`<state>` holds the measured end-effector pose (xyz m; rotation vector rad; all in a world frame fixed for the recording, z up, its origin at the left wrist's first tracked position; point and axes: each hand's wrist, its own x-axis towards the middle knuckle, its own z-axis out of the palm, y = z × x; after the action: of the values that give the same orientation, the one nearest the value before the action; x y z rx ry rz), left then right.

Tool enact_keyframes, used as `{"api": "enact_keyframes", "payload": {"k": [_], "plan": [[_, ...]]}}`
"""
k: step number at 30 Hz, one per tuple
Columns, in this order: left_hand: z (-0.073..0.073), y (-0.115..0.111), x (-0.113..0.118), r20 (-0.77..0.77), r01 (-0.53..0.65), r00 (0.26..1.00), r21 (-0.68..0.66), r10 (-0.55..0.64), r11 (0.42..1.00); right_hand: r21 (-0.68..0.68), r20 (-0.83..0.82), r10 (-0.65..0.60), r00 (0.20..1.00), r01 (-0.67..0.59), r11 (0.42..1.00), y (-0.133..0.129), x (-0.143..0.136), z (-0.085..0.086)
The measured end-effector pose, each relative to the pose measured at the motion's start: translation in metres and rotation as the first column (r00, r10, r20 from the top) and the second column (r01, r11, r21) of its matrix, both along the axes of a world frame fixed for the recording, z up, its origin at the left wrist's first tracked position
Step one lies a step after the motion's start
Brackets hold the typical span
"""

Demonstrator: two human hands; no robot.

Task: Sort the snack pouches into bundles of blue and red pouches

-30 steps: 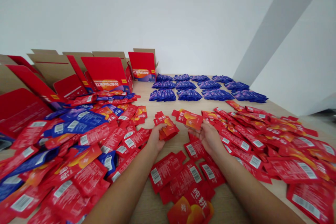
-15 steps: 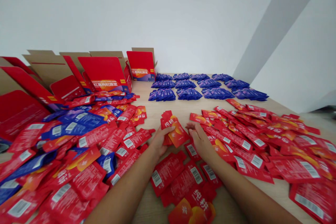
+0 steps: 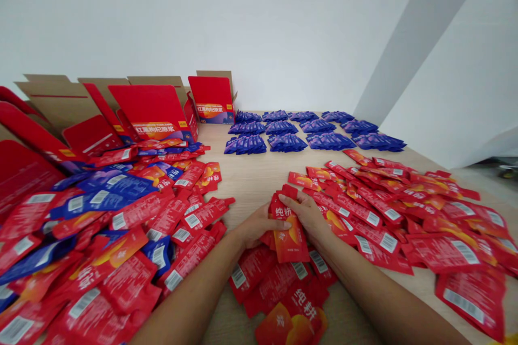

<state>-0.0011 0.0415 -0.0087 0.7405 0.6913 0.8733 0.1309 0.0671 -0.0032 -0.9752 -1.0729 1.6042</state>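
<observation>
A: Quick one: where do we have the held red packets (image 3: 292, 245)?
B: Mid-bench, between both hands, above the loose red packets (image 3: 279, 288) near us. We see several in a small stack, count unclear.
A: Which way do they point?
B: Long axis runs near to far, top leaning slightly left. We get the narrow end facing away from us, the wide end towards us, the white-lettered front up and the orange fruit print on the lower part.
A: Left hand (image 3: 258, 225)?
B: Closed on the stack from the left side, thumb flat across the front around mid-height. We can't see its fingers behind.
A: Right hand (image 3: 308, 215)?
B: Partly curled, gripping the upper right edge, thumb by the narrow end. Its underside we can't tell.
A: Rest of the bench (image 3: 251, 175)?
B: On our left, the mixed red and blue pile (image 3: 133, 210), with open red boxes (image 3: 148, 110) behind it. On our right, the red packet pile (image 3: 400, 199). At the back we log the blue packet bundles (image 3: 287, 143), three rows of four, just before the white wall (image 3: 283, 32).
</observation>
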Motion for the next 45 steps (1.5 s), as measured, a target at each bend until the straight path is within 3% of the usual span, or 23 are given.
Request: {"api": "enact_keyframes", "payload": {"k": [11,14,18,20,25,30,33,37,39,43,45], "plan": [[-0.005,-0.002,0.005,0.036,-0.015,0.999,-0.03,0.016,0.999,0.023,0.188,-0.112,0.976,0.11,0.994,0.006,0.008,-0.004],[-0.006,0.004,0.002,0.075,-0.174,0.981,-0.05,0.177,0.984,0.101,0.282,-0.167,0.945,0.144,0.984,0.006,0.006,-0.005],[-0.006,0.013,-0.003,0.095,-0.49,0.864,-0.062,0.494,0.87,0.237,0.377,-0.054,0.925,-0.04,0.971,0.003,-0.002,-0.014],[-0.006,0.015,-0.003,0.099,-0.546,0.829,-0.068,0.55,0.835,0.288,0.413,-0.054,0.909,-0.075,0.955,0.001,-0.005,-0.02],[-0.006,0.01,0.001,0.154,-0.467,0.87,-0.045,0.468,0.883,0.331,0.479,-0.116,0.87,-0.057,0.942,0.0,-0.006,-0.027],[-0.008,0.011,0.002,0.148,-0.495,0.854,-0.06,0.498,0.867,0.424,0.494,-0.144,0.858,-0.092,0.901,-0.001,-0.007,-0.024],[-0.009,0.013,0.0,0.15,-0.508,0.845,-0.08,0.514,0.858,0.365,0.41,-0.033,0.911,-0.131,0.921,-0.001,-0.006,-0.021],[-0.007,0.016,-0.004,0.099,-0.54,0.823,-0.172,0.56,0.824,0.134,0.127,0.204,0.971,-0.221,0.966,0.0,-0.003,-0.014],[-0.005,0.018,-0.007,0.088,-0.555,0.808,-0.217,0.582,0.803,0.103,0.061,0.226,0.972,-0.232,0.967,0.003,0.001,-0.009],[-0.002,0.022,-0.014,0.128,-0.545,0.798,-0.266,0.589,0.796,0.255,0.259,0.105,0.96,-0.173,0.951,0.018,0.02,-0.004],[-0.002,0.023,-0.018,0.158,-0.525,0.802,-0.272,0.576,0.806,0.374,0.485,-0.002,0.874,-0.206,0.904,0.023,0.031,-0.003]]}}
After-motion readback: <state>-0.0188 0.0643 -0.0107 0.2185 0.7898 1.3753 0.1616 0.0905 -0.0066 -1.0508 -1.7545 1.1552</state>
